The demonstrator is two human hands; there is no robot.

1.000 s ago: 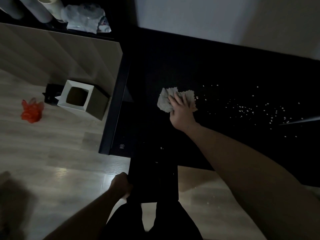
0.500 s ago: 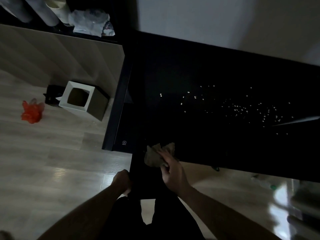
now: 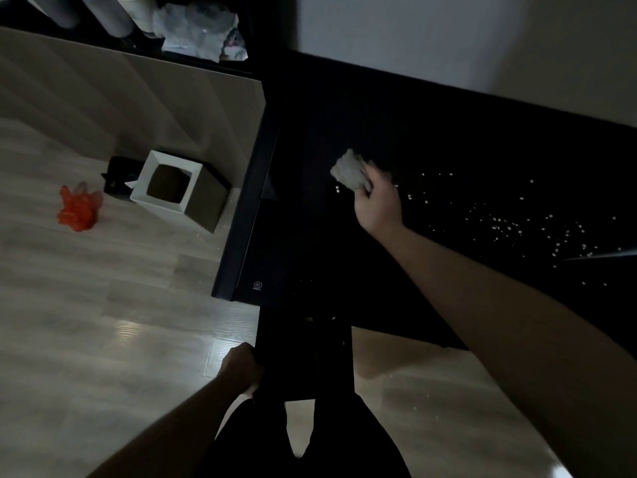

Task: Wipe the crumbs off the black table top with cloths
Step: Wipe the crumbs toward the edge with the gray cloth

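Note:
The black table top [image 3: 431, 132] fills the upper right of the dim view. My right hand [image 3: 377, 201] holds a crumpled grey cloth [image 3: 348, 171] against the table's left-middle part, fingers curled round it. Several white crumbs [image 3: 499, 222] are scattered to the right of the hand, and one or two lie just below the cloth. My left hand [image 3: 241, 369] grips the edge of a black flat object [image 3: 303, 353] held under the table's near edge.
A white square bin [image 3: 165, 182] stands on the wooden floor left of the table, with an orange bag [image 3: 77, 208] further left. A shelf with plastic-wrapped items [image 3: 200, 29] lies at the top. A few crumbs lie on the floor at lower right.
My right hand with the cloth has moved from the table's near edge back up to the table's left-middle part. The left hand has stayed on the black object.

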